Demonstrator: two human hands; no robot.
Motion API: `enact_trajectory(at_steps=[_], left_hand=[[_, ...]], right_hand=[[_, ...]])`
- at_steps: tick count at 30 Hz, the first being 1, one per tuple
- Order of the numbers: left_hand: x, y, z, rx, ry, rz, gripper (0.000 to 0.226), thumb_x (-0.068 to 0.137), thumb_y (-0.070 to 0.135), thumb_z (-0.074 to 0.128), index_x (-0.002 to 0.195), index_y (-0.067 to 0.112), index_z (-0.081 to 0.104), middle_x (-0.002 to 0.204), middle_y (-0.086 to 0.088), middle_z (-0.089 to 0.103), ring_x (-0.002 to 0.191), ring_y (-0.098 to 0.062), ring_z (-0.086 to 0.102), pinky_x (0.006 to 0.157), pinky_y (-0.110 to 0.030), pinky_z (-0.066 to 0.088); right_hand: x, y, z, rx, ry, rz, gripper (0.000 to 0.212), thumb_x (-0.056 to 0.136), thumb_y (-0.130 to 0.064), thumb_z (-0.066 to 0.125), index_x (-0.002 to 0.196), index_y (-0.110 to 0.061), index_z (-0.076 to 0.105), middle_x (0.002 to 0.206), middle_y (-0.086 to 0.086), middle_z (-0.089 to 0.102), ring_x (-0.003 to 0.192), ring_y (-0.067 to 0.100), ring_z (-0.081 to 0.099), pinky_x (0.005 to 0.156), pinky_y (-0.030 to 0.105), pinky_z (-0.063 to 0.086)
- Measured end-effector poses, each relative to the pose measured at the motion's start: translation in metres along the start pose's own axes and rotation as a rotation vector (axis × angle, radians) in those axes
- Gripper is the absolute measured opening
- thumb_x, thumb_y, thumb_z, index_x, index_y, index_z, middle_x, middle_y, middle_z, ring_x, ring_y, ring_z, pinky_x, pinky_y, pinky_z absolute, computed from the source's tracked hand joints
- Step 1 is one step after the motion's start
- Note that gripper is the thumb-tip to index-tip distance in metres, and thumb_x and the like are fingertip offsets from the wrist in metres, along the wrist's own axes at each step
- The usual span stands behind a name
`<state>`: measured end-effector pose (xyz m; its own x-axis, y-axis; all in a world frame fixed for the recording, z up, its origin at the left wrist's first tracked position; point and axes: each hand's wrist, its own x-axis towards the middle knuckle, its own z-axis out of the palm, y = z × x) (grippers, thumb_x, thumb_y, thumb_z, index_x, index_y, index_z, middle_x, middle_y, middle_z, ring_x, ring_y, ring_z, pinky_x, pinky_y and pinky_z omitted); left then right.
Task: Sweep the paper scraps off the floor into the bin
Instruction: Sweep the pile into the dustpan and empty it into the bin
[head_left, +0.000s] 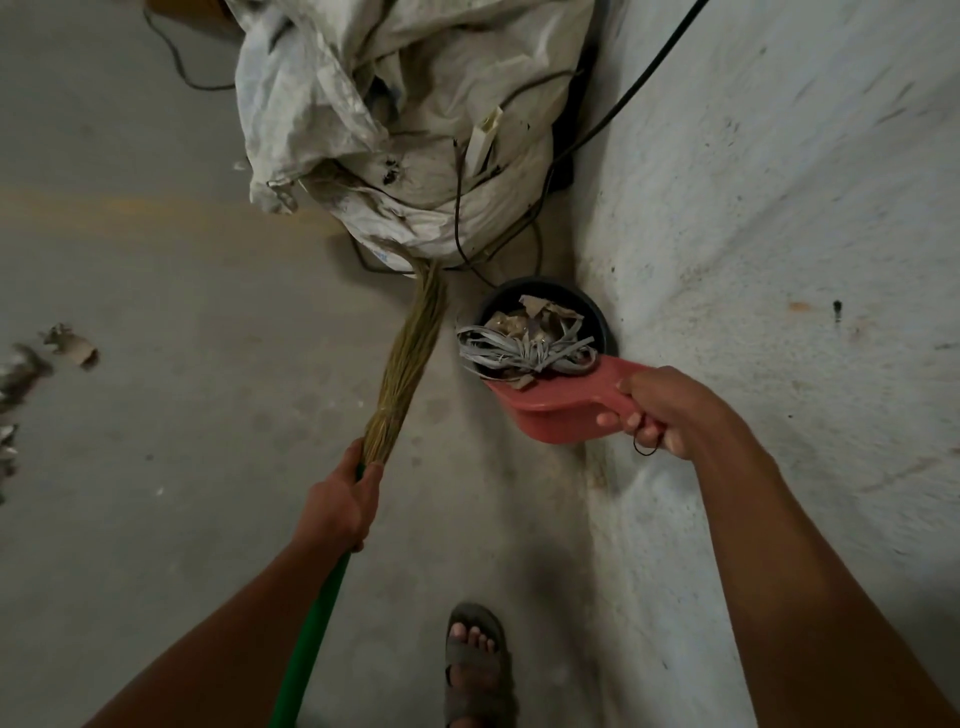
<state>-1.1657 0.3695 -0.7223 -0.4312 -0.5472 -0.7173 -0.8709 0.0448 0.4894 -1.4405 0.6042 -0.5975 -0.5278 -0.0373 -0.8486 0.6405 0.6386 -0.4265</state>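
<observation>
My right hand (662, 410) grips the handle of a red dustpan (550, 408), which is tipped against the rim of a black bin (602, 317) by the wall. Grey paper strips and brown scraps (524, 345) lie heaped in the bin's mouth and over the pan's lip. My left hand (337, 506) holds a straw broom (408, 358) where the bristles meet its green handle (311, 634). The bristles point away towards the sack. More paper scraps (70, 343) lie on the floor at the far left.
A large crumpled white sack (415, 119) with cables stands just behind the bin. A rough white wall (779, 234) runs along the right. My sandalled foot (475, 660) is on the grey concrete floor at the bottom. A black cable (649, 67) runs down the wall.
</observation>
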Motion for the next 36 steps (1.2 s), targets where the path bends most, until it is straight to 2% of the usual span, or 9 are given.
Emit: enact_trajectory(at_steps=[4, 9, 14, 17, 20, 24, 28, 31, 36], left_hand=[[-0.001, -0.004, -0.004, -0.004, -0.017, 0.004, 0.06, 0.109, 0.049, 0.045, 0.165, 0.043, 0.025, 0.096, -0.016, 0.067, 0.064, -0.025, 0.062, 0.046, -0.03, 0.052], [-0.005, -0.014, -0.006, -0.031, -0.016, -0.002, 0.058, 0.109, 0.046, 0.047, 0.164, 0.044, 0.027, 0.092, -0.016, 0.067, 0.062, -0.025, 0.06, 0.047, -0.031, 0.052], [-0.01, -0.022, -0.007, -0.034, -0.01, 0.004, 0.059, 0.11, 0.045, 0.047, 0.165, 0.041, 0.027, 0.092, -0.017, 0.067, 0.062, -0.025, 0.06, 0.05, -0.033, 0.055], [-0.013, -0.022, -0.009, -0.029, -0.012, 0.012, 0.058, 0.11, 0.045, 0.046, 0.165, 0.04, 0.027, 0.092, -0.017, 0.067, 0.062, -0.025, 0.06, 0.05, -0.033, 0.056], [-0.016, -0.022, -0.01, -0.029, -0.008, 0.022, 0.058, 0.11, 0.045, 0.046, 0.165, 0.04, 0.027, 0.09, -0.017, 0.067, 0.062, -0.025, 0.06, 0.05, -0.033, 0.055], [-0.015, -0.023, -0.01, -0.023, -0.015, 0.024, 0.058, 0.11, 0.045, 0.046, 0.165, 0.04, 0.026, 0.092, -0.017, 0.068, 0.062, -0.026, 0.061, 0.051, -0.036, 0.058], [-0.01, -0.027, -0.007, -0.026, -0.014, 0.019, 0.057, 0.109, 0.046, 0.047, 0.163, 0.041, 0.028, 0.091, -0.019, 0.069, 0.059, -0.028, 0.062, 0.052, -0.039, 0.061], [-0.007, -0.031, -0.003, -0.014, -0.012, -0.001, 0.059, 0.109, 0.048, 0.047, 0.164, 0.041, 0.027, 0.095, -0.021, 0.07, 0.06, -0.027, 0.062, 0.051, -0.039, 0.061], [-0.003, -0.032, 0.005, -0.016, -0.008, -0.02, 0.06, 0.109, 0.048, 0.047, 0.164, 0.043, 0.026, 0.093, -0.019, 0.069, 0.06, -0.027, 0.062, 0.048, -0.034, 0.057]], right_hand=[[-0.009, -0.003, 0.002, -0.133, 0.074, -0.014, 0.017, 0.104, -0.011, 0.043, 0.095, -0.007, 0.057, 0.088, 0.021, 0.072, 0.047, 0.009, 0.041, 0.045, 0.022, 0.028], [-0.018, -0.003, -0.005, -0.245, 0.156, -0.073, 0.023, 0.096, -0.004, 0.042, 0.112, -0.009, 0.057, 0.099, 0.028, 0.078, 0.046, 0.011, 0.046, 0.04, 0.022, 0.032], [-0.036, -0.008, -0.008, -0.407, 0.264, -0.156, 0.019, 0.095, -0.007, 0.053, 0.114, -0.008, 0.057, 0.082, 0.02, 0.078, 0.048, 0.017, 0.057, 0.04, 0.023, 0.041], [-0.04, -0.012, -0.008, -0.513, 0.353, -0.165, 0.026, 0.094, -0.011, 0.06, 0.118, -0.002, 0.059, 0.099, 0.02, 0.075, 0.054, 0.021, 0.064, 0.039, 0.021, 0.043], [-0.037, -0.013, 0.002, -0.555, 0.422, -0.253, 0.035, 0.095, -0.019, 0.061, 0.127, -0.005, 0.063, 0.116, 0.021, 0.069, 0.079, 0.032, 0.072, 0.059, 0.031, 0.054], [-0.027, -0.011, 0.033, -0.597, 0.454, -0.361, 0.034, 0.106, -0.028, 0.051, 0.126, -0.005, 0.065, 0.116, 0.016, 0.066, 0.086, 0.031, 0.065, 0.079, 0.035, 0.05], [-0.014, -0.006, 0.061, -0.657, 0.499, -0.311, 0.034, 0.111, -0.025, 0.045, 0.126, -0.002, 0.065, 0.102, 0.012, 0.062, 0.067, 0.016, 0.049, 0.069, 0.029, 0.04], [-0.007, -0.006, 0.072, -0.688, 0.527, -0.248, 0.04, 0.112, -0.026, 0.039, 0.137, -0.004, 0.062, 0.109, 0.008, 0.065, 0.079, 0.019, 0.059, 0.065, 0.025, 0.04], [-0.013, -0.018, 0.083, -0.988, 0.511, -0.325, 0.037, 0.108, -0.019, 0.045, 0.137, -0.001, 0.059, 0.135, 0.019, 0.06, 0.118, 0.038, 0.064, 0.086, 0.042, 0.051]])
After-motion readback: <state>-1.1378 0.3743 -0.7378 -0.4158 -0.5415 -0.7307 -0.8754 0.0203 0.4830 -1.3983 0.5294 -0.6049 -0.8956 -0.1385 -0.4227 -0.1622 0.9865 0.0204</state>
